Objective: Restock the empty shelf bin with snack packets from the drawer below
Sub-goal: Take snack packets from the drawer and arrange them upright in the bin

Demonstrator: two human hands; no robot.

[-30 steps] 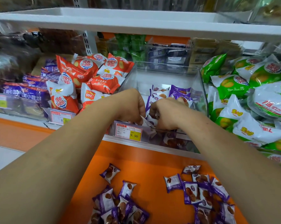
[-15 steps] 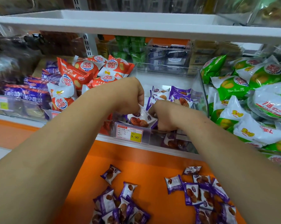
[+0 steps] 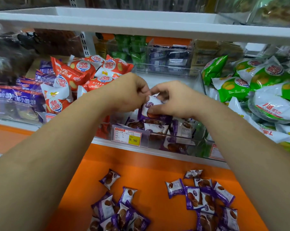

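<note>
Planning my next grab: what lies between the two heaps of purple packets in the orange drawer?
Nothing: only bare orange drawer floor separates the left heap and the right heap, as the head view shows.

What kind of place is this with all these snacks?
Probably a shop's snack aisle. A price tag reading 9.90 fronts the clear bin, red snack bags and green snack bags fill its neighbours, and the orange drawer below keeps spare purple snack packets.
</note>
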